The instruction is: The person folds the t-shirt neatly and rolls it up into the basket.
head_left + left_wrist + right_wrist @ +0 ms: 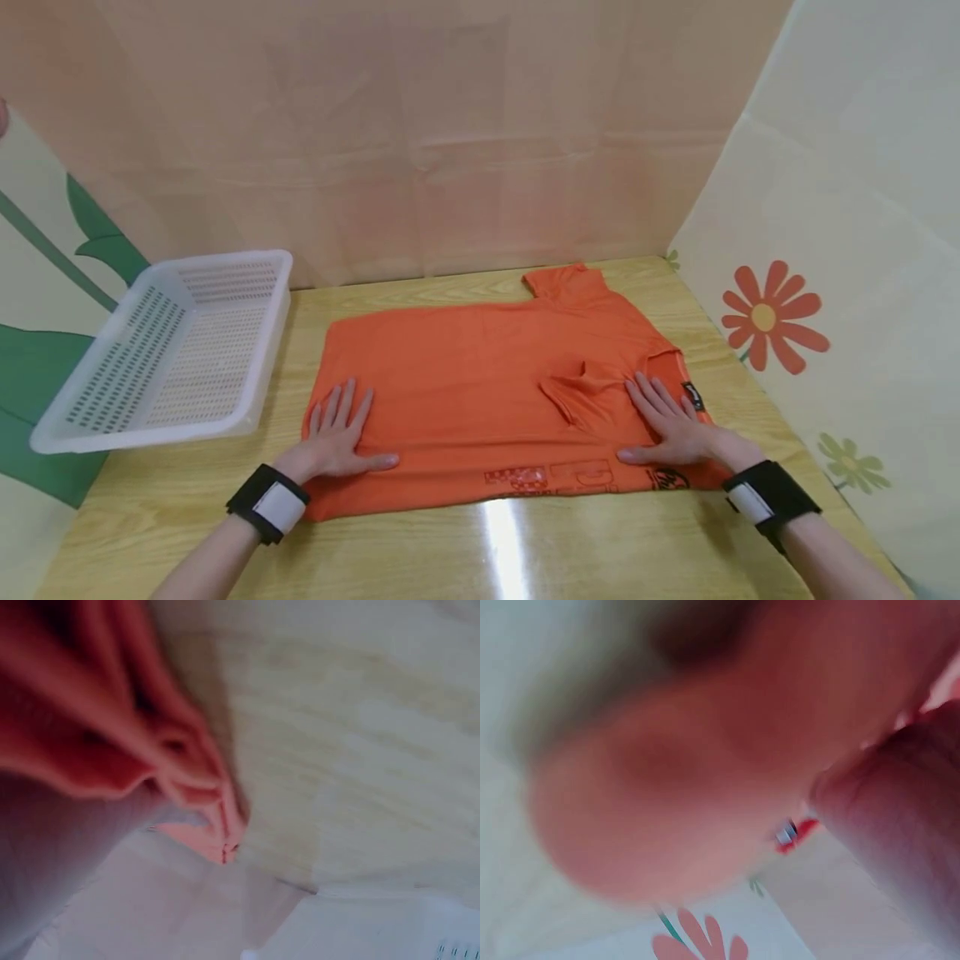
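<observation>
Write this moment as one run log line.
left hand: on orange shirt; right hand: on shirt near neck label; white basket: left of shirt

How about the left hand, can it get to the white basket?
Probably yes: the left hand rests on the orange shirt, the white basket is close on its left, and nothing stands on the table between them.

Plenty of room along the front of the bench (390, 550) between the forearms (206, 554), plus above the flat shirt (450, 358). White basket (150, 439) blocks the left, narrow gap beside it; back wall (465, 142) and flowery side wall (862, 208) hem things in.
</observation>
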Demonstrator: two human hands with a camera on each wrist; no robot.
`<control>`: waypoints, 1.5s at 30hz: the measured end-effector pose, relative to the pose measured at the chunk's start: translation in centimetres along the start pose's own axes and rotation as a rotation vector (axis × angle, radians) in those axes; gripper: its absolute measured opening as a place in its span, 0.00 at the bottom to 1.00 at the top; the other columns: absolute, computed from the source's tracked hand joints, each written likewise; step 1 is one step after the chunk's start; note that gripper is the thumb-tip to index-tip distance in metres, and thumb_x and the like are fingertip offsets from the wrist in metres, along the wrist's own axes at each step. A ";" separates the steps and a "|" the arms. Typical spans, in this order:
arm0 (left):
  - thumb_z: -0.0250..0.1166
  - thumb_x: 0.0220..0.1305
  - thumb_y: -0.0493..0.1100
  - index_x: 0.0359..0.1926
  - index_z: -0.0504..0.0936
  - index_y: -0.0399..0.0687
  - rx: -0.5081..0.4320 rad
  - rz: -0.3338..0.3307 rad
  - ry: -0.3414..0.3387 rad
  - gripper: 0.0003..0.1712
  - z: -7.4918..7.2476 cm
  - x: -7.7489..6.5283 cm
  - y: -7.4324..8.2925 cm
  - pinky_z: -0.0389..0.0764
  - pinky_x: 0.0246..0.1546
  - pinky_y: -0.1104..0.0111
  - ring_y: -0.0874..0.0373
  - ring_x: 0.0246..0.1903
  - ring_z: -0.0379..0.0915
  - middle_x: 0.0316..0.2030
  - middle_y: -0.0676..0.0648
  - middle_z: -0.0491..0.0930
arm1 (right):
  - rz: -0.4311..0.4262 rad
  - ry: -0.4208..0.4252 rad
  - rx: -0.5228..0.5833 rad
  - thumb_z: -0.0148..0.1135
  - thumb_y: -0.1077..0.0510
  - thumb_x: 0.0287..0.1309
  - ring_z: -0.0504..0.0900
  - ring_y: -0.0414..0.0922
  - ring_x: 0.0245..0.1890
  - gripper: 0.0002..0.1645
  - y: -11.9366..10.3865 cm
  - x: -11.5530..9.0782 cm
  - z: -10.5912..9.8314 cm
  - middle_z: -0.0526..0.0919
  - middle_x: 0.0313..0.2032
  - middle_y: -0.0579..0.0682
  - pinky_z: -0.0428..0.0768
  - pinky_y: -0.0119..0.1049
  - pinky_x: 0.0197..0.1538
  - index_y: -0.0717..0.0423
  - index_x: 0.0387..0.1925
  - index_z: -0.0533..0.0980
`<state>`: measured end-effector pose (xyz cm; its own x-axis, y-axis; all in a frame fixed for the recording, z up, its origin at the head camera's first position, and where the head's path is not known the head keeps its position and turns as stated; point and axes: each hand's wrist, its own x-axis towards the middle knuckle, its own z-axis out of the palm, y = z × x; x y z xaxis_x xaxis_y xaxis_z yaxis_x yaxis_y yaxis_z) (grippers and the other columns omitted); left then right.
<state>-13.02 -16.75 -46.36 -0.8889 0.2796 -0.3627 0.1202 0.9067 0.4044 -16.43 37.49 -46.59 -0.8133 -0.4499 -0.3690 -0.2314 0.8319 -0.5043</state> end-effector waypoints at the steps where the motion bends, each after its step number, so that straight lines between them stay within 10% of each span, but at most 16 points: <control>1: 0.60 0.53 0.81 0.80 0.40 0.40 -0.006 -0.002 0.009 0.72 -0.3 0.0 0.1 0.28 0.72 0.34 0.31 0.77 0.21 0.79 0.31 0.27 | -0.010 0.001 0.007 0.66 0.35 0.59 0.29 0.70 0.77 0.67 -0.2 0.1 -0.6 0.32 0.79 0.67 0.32 0.78 0.67 0.60 0.80 0.38; 9: 0.47 0.74 0.65 0.78 0.47 0.32 -0.106 -0.085 0.167 0.49 -4.8 3.7 0.8 0.29 0.73 0.35 0.24 0.75 0.26 0.76 0.26 0.39 | -0.039 0.259 -0.093 0.56 0.44 0.72 0.83 0.58 0.46 0.36 -1.1 3.9 -7.1 0.81 0.53 0.69 0.82 0.55 0.49 0.71 0.65 0.68; 15: 0.42 0.78 0.59 0.76 0.50 0.32 -0.067 -0.194 0.225 0.41 -7.2 7.2 0.2 0.36 0.74 0.36 0.25 0.75 0.29 0.75 0.23 0.40 | -0.003 0.401 -0.092 0.56 0.50 0.73 0.83 0.53 0.35 0.26 0.9 8.1 -9.1 0.83 0.47 0.69 0.81 0.46 0.39 0.69 0.55 0.77; 24: 0.41 0.78 0.53 0.77 0.51 0.38 -0.072 -0.305 0.321 0.35 -7.0 10.0 -1.8 0.45 0.76 0.39 0.30 0.76 0.38 0.76 0.29 0.45 | 0.042 0.450 -0.121 0.53 0.53 0.73 0.70 0.72 0.62 0.30 3.1 12.1 -9.4 0.71 0.63 0.76 0.66 0.67 0.66 0.72 0.66 0.68; 31: 0.41 0.79 0.49 0.74 0.59 0.38 -0.043 -0.249 0.383 0.30 -7.1 10.8 -3.2 0.52 0.74 0.38 0.30 0.75 0.46 0.76 0.31 0.51 | 0.071 0.467 -0.174 0.51 0.52 0.73 0.62 0.75 0.67 0.29 3.7 14.7 -8.8 0.65 0.65 0.80 0.63 0.70 0.67 0.70 0.64 0.69; 38: 0.46 0.77 0.43 0.66 0.71 0.33 -0.027 -0.178 0.499 0.24 -7.2 11.7 -4.6 0.68 0.65 0.41 0.31 0.65 0.67 0.64 0.29 0.73 | 0.127 0.450 -0.103 0.48 0.53 0.74 0.74 0.72 0.57 0.25 3.7 15.8 -8.7 0.77 0.56 0.74 0.72 0.65 0.59 0.70 0.59 0.72; 45: 0.52 0.65 0.31 0.60 0.74 0.27 -0.013 -0.080 0.533 0.23 -8.1 12.8 -5.6 0.70 0.63 0.44 0.29 0.58 0.70 0.55 0.25 0.76 | 0.202 0.614 -0.050 0.48 0.61 0.66 0.77 0.69 0.50 0.19 4.2 17.3 -8.8 0.80 0.50 0.70 0.75 0.62 0.50 0.66 0.53 0.74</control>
<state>-28.64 -20.84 -46.49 -0.9966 0.0083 0.0820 0.0409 0.9137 0.4043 -36.15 36.08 -48.18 -0.9973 -0.0274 0.0684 -0.0543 0.9014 -0.4296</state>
